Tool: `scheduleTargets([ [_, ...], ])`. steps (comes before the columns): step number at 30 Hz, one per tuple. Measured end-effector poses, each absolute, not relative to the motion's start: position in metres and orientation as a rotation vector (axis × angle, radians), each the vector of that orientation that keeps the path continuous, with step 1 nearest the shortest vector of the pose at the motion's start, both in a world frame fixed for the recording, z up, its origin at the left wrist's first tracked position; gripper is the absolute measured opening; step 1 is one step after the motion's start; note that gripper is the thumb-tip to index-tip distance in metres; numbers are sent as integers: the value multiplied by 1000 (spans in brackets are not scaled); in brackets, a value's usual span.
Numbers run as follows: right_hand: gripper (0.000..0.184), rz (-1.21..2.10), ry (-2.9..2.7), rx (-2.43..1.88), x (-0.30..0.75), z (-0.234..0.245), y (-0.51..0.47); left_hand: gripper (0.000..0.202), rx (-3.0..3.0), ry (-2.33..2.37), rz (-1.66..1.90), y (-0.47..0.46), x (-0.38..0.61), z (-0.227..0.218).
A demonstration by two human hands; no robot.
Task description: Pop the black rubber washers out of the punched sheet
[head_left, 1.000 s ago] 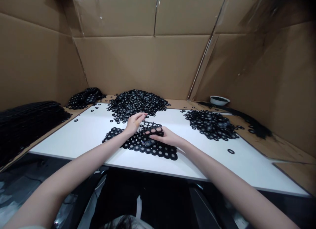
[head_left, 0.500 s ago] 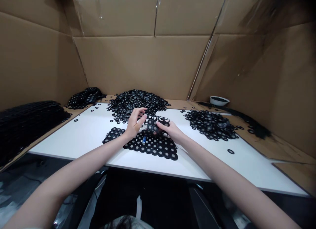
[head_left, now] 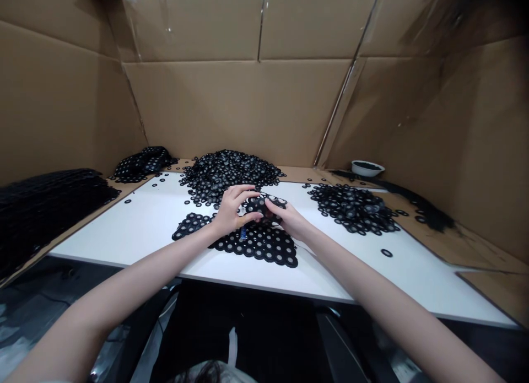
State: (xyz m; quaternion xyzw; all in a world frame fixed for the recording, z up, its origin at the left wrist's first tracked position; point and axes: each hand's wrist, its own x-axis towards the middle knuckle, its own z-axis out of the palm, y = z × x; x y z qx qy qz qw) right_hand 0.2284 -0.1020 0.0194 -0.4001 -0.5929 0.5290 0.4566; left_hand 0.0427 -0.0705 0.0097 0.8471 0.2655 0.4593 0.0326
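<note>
Both hands pinch one small piece of black ring sheet (head_left: 259, 205) between them. The left hand (head_left: 232, 209) has its fingers curled over the piece's left end, and the right hand (head_left: 289, 220) holds the right end with its fingertips. A second ago the hands lay flat and low on the big ring sheet (head_left: 248, 241). Now they are lifted and closer together, so a bit has come away from the big sheet and is being bunched up. A tiny blue thing (head_left: 243, 232) now shows on the big sheet, at 6 o'clock from the left hand.

The held piece sits just above the big sheet, on the white table (head_left: 136, 220). Its long way runs from 9 o'clock to 3 o'clock, hand to hand, and it looks crumpled, not flat. A heap of loose rings (head_left: 229, 171) lies at 12 o'clock, and a flatter ring pile (head_left: 351, 206) at 3 o'clock.
</note>
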Motion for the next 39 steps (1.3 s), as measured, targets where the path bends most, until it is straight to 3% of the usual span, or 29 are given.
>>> scheduleTargets([
  [12,37,1129,-1692,-954,234,13,-96,26,2496,768,1393,-68,43,10],
  [29,49,990,-1793,-1055,236,12,-96,25,2484,729,1259,-77,40,16],
  [39,41,975,-1799,-1113,237,13,-97,29,2542,718,1277,-72,41,13],
])
